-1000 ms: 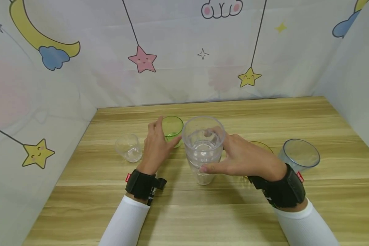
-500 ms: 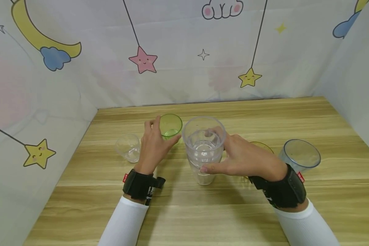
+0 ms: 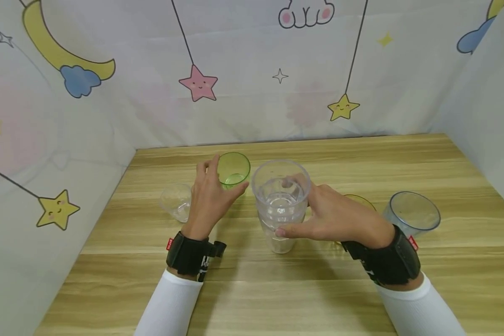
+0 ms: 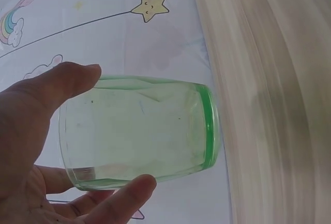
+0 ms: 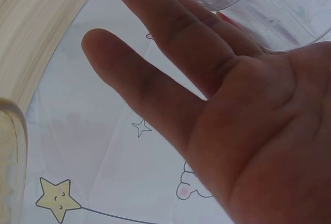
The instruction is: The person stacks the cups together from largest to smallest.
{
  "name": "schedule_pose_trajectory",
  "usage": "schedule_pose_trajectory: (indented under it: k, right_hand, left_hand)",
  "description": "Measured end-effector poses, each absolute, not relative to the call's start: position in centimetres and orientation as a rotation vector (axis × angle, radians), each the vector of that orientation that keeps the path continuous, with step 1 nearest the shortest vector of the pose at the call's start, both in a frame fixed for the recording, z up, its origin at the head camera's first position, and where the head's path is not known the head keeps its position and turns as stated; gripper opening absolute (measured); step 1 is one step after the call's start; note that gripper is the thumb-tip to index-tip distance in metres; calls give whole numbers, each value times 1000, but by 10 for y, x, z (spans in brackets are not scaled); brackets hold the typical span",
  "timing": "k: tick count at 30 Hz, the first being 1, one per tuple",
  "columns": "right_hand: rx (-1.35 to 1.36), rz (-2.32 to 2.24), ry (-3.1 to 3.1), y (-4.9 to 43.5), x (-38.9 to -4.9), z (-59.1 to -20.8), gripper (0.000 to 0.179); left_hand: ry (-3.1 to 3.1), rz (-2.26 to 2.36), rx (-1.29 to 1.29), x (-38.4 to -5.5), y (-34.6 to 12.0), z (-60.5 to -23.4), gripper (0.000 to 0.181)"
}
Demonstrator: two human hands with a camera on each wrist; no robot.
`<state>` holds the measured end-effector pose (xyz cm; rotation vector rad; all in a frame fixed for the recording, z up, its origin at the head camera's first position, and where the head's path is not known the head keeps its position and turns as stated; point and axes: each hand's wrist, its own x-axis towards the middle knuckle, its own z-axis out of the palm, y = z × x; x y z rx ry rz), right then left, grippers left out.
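My left hand (image 3: 210, 198) holds a green see-through cup (image 4: 139, 133) between thumb and fingers. In the left wrist view the cup looks upright, its thick base seemingly off the table. To the right, my right hand (image 3: 332, 212) grips a stack of clear cups (image 3: 280, 210) from its right side, thumb in front. The stack stands mouth up near the middle of the table. In the right wrist view only part of the clear cups (image 5: 274, 14) shows at the top, and some fingers are spread away from them. A clear cup (image 3: 176, 203) sits left of my left hand, partly hidden.
A yellow cup (image 3: 361, 201) is mostly hidden behind my right hand and wrist. Farther right is a blue-rimmed cup (image 3: 413, 212). The wooden table (image 3: 252, 298) ends at a white printed cloth (image 3: 243, 112) at the back, with cloth on both sides.
My left hand with the green cup has shifted slightly left and away from me, and the cup appears a bit higher. The right hand and clear stack have hardly moved.
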<state>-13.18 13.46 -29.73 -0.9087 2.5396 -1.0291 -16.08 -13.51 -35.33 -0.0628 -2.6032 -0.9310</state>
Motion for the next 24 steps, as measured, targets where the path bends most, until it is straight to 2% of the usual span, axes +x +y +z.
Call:
schedule_pose_trajectory:
  k: [24]
  right_hand:
    - [-926,-1050,2524,133,-133,-300,93]
  left_hand:
    - [-2527,-920,-149,-143,-138,-327,92]
